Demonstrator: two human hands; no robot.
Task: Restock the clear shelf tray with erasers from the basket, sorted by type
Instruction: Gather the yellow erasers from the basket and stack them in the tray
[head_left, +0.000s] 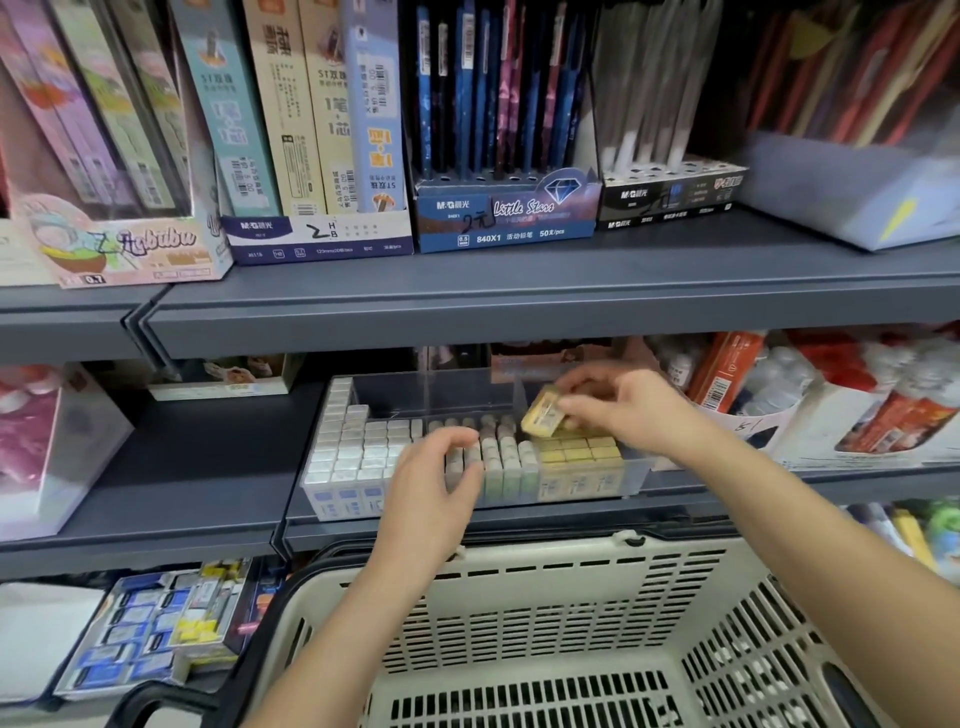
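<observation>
Shelving unit (519, 312): grey metal. The upper shelf's lip overhangs the working shelf, so entry to the back of the tray is low and shallow.

Basket (519, 613): cream, slatted, held just below the working shelf. No erasers show in the part in view. Judgement: the restock is near its end.

Clear shelf tray (431, 395): at the front of the middle shelf. White erasers (353, 447) fill the left section, pastel erasers (506, 457) stand on end in the middle, and yellow erasers (576, 452) fill the right. The back of the tray is bare.

Right hand (628, 410): thumb and fingertips pinch one yellow eraser (543, 418), tilted, just above the yellow stack.

Left hand (436, 488): fingers bent, tips on the tops of the pastel row. Cannot tell whether they grip one or only steady the row.

Step in hand: placing a yellow eraser with its own kind. The next move calls for levelling it and seating it flush on or behind the stack, inside the clear divider, without tipping the pastel row alongside.

Surroundings: Little Stars pencil box (504, 218) on the shelf above, a paper tub of small goods (753, 410) close to the right wrist, and a box of mixed erasers (150, 623) on the shelf below.
</observation>
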